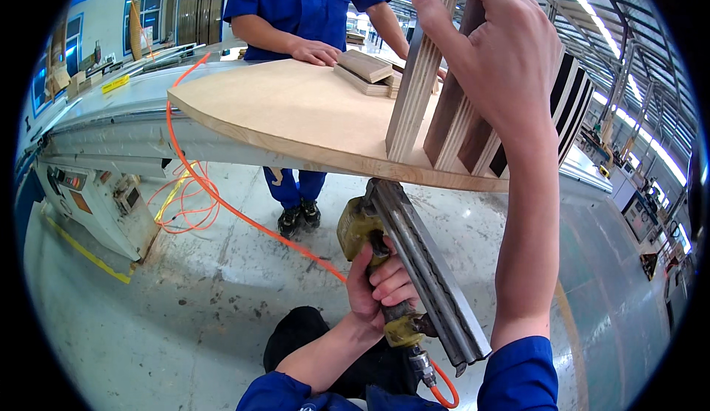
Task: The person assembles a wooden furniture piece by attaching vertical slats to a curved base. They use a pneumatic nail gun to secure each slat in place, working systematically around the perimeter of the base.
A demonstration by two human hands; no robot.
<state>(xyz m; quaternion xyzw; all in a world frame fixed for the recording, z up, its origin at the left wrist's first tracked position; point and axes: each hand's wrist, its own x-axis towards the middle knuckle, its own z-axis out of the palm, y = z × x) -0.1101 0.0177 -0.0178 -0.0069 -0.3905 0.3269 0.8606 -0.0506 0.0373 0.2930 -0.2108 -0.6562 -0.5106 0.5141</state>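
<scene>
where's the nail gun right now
In the head view the nail gun sits low and centre, gripped by the left hand, its nose up against the underside of the wooden board.

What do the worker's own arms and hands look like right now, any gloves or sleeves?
Both hands are bare, no gloves: left hand, right hand. Forearms are uncovered; blue work-shirt sleeves are pushed up to about the elbows. No watch, rings or markings visible.

Left hand (379, 282) clenched low; right hand (497, 49) raised, fingers seemingly curled in grip.
</scene>
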